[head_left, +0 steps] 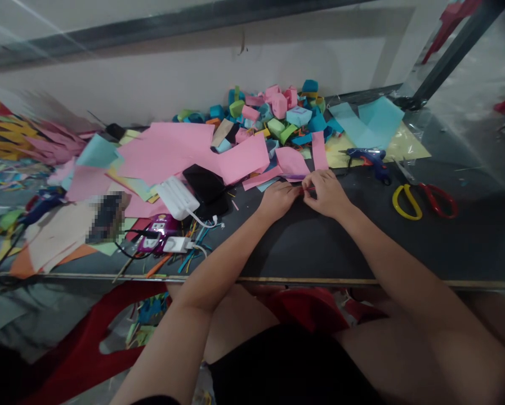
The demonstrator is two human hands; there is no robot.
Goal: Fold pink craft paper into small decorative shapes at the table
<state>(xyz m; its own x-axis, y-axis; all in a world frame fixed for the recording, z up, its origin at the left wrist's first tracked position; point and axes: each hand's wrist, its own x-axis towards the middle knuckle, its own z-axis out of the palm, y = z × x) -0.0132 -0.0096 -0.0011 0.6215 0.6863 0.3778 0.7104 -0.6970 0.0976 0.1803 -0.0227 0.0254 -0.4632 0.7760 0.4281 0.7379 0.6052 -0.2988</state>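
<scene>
My left hand (280,199) and my right hand (328,193) meet over the dark tabletop (311,247), their fingertips almost touching. Both have curled, closed fingers, the right in a pinch. A small reddish bit shows between them, too small and blurred to name. Just beyond the hands lie a curved pink paper piece (292,160) and an upright-lying pink strip (319,149). To the right rest scissors (439,200) with one yellow and one red handle, blades apart, and a blue glue gun (374,160).
Folded paper pieces (280,107) in several colours are heaped at the back. Pink sheets (168,149), a white power bank (177,197), a black phone-like object (205,188) and a purple device (157,230) with cables lie left. Light-blue sheets (370,124) lie back right.
</scene>
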